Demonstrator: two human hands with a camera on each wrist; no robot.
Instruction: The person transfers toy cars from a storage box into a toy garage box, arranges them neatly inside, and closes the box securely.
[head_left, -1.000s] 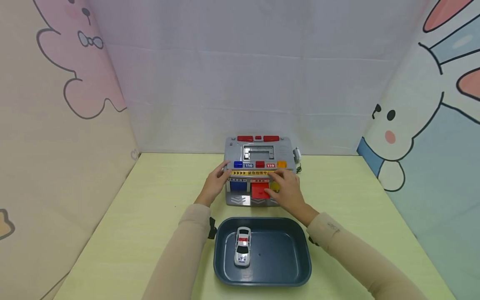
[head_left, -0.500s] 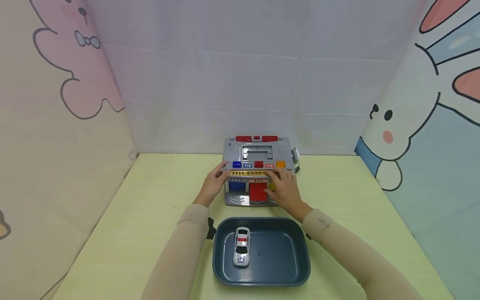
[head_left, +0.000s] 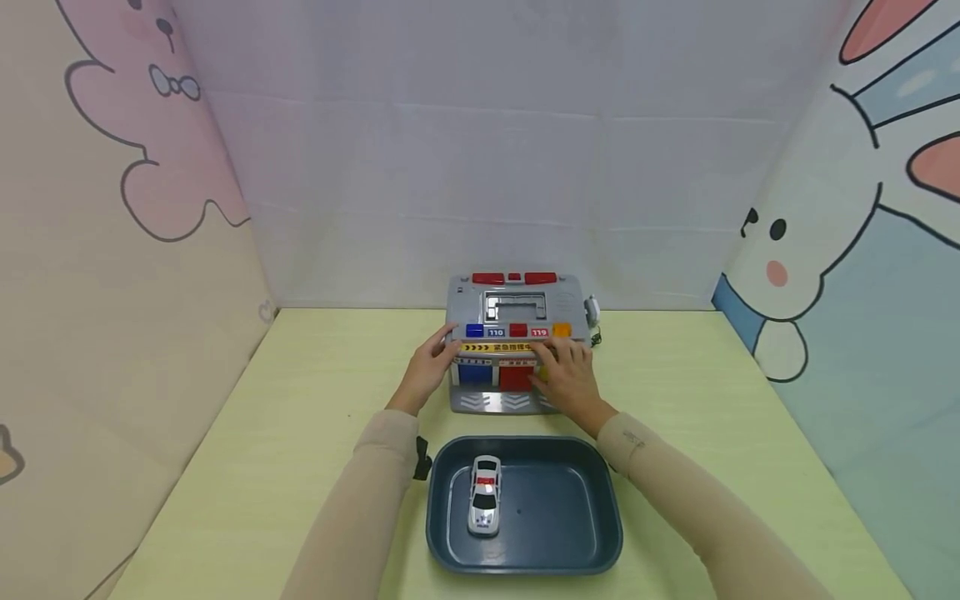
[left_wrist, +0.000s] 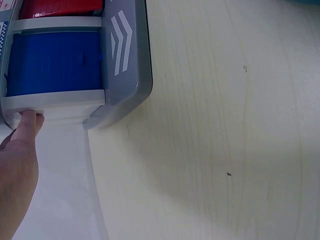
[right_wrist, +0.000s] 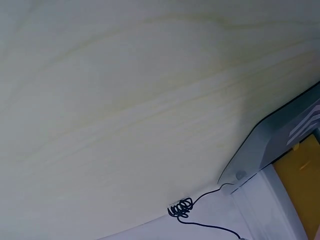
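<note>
A grey toy garage (head_left: pixel 467 305) with coloured buttons stands at the back of the table. At its left side, my left hand (head_left: pixel 426 368) holds the edge; in the left wrist view, the fingers lie against the side wall beside the blue door (left_wrist: pixel 55 62). My right hand (head_left: pixel 572 380) rests its fingers on the front ledge, with the thumb at the right edge of the red door (head_left: pixel 514 378). That door hangs flush in its frame. The yellow door (right_wrist: pixel 300 172), mostly covered by the right hand in the head view, shows in the right wrist view.
A dark blue tray (head_left: pixel 558 512) lies in front of the garage, holding a white toy police car (head_left: pixel 484 507) on its left side. A coiled black cord (right_wrist: pixel 181 207) hangs at the garage's right side. White cloth (head_left: pixel 420 167) backs the table (head_left: pixel 315 392).
The red door stood out over the ramp before and now sits back in its frame, with the ramp's middle arrows uncovered. Both hands stay almost in place.
</note>
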